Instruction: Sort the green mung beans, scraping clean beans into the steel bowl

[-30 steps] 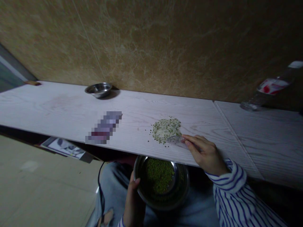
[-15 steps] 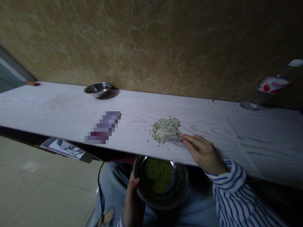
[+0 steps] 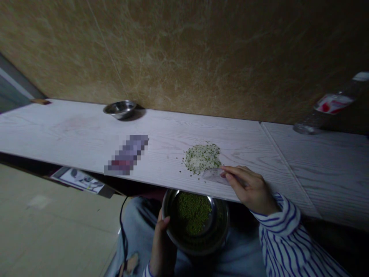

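Note:
My left hand (image 3: 163,238) grips the left rim of a steel bowl (image 3: 221,227), which is held over my lap under the table's front edge. Green mung beans (image 3: 193,211) cover much of its bottom. On the tabletop, a mixed pile of white rice-like grains and green beans (image 3: 201,157) lies spread out, with a few beans strayed around it. Between thumb and fingers, my right hand (image 3: 250,186) pinches a thin clear plastic piece (image 3: 213,175) with a rounded edge. This piece rests low over the table at the pile's near side.
A smaller steel bowl (image 3: 119,110) stands by the wall at the back left. Nearer lies a blurred-out flat item (image 3: 127,156). An upright-leaning clear bottle (image 3: 331,104) is at the right. Below the table's left edge, a drawer or box (image 3: 83,181) juts out.
My right hand has drawn the plastic piece slightly toward me and right, off the pile's near edge. The left hand and its bowl hold still.

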Tool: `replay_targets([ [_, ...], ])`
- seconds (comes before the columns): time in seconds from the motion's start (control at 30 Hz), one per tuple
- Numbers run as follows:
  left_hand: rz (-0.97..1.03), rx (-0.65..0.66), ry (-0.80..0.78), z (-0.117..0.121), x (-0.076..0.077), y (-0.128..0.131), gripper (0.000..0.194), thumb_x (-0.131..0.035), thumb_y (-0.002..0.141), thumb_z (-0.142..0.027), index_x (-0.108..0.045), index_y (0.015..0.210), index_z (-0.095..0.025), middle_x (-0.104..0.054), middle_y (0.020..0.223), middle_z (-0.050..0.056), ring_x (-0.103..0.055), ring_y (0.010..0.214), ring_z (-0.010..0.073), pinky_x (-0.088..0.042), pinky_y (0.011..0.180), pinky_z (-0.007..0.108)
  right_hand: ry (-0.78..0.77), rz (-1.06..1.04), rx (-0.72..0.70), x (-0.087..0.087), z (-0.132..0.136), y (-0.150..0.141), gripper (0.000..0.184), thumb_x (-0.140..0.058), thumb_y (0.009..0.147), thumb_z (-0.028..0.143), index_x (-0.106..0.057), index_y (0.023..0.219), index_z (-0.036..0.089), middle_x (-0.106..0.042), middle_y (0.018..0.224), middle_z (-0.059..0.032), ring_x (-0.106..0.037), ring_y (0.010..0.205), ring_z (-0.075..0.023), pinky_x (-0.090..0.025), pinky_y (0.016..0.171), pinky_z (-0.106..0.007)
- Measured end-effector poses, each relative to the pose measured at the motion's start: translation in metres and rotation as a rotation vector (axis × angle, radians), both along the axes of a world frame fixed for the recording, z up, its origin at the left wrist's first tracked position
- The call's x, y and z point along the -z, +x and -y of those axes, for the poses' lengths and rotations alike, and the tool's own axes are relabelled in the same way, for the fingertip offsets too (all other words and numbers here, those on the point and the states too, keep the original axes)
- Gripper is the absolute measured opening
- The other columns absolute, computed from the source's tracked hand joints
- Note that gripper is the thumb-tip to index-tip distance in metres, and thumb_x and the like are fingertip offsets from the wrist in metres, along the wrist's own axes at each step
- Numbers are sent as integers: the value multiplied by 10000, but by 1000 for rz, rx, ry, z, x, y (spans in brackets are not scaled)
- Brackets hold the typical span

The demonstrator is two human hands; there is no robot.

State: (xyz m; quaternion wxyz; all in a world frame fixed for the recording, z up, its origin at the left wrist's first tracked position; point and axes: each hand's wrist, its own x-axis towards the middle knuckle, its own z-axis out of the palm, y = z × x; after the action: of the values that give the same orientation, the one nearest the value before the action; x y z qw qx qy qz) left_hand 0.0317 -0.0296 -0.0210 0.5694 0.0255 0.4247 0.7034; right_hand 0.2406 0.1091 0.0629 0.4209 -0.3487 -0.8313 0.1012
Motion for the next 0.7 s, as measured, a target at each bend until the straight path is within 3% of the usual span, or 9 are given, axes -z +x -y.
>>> replay_targets([
  [0.17, -3, -6, 9, 0, 1, -1, 423, -691, 778, -370, -766, 1185, -282, -798, 1098, 81, -584, 1284, 370, -479, 1048, 471, -16, -53, 32, -2, 3, 2, 215, -575, 906, 165, -733, 1043, 217, -778, 805, -41, -739, 740, -201, -601, 689, -337],
  [0.4, 16, -26, -12, 0, -1, 0, 416, -689, 786, -364, -767, 1183, -266, -799, 1082, 80, -584, 1285, 363, -466, 1064, 464, 0, -27, 133, 5, -1, 1, 219, -571, 926, 165, -725, 1075, 209, -791, 877, -59, -744, 805, -214, -600, 761, -361],
  [0.7, 26, -24, -5, -1, -2, 1, 484, -686, 788, -346, -726, 1264, -268, -795, 1103, 78, -593, 1276, 359, -462, 1068, 454, 4, 37, 16, 3, -2, -1, 244, -579, 940, 150, -718, 1135, 196, -796, 919, -66, -734, 812, -194, -586, 735, -331],
])
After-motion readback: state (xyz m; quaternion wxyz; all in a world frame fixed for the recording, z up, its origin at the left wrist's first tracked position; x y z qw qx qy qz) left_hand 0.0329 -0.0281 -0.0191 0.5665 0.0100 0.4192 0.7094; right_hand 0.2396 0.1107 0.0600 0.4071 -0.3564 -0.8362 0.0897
